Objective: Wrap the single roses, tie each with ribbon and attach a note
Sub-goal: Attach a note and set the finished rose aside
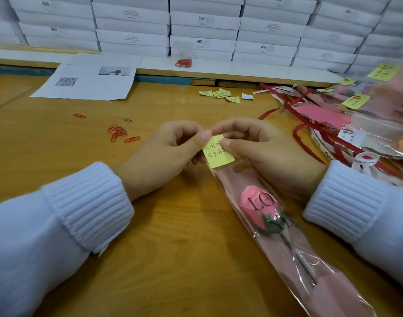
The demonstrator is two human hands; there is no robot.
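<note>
Pinching one yellow note (218, 152), two hands (215, 156) above one wrapped rose (260, 209).

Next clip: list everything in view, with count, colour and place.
sleeve: one, clear and pink, lying on table, centre-right
rose: one, pink, inside the sleeve
note: one, yellow, handwritten, at the sleeve's far end
paper clips: several, red-orange, one silver, table left
loose notes: several yellow, one white, far centre
printed sheets: white, far left
bag of clips: one, red, back ledge
finished roses: pile, with red and white ribbons, right
boxes: many, white, stacked behind
left hand: pinches note
right hand: pinches note
</note>
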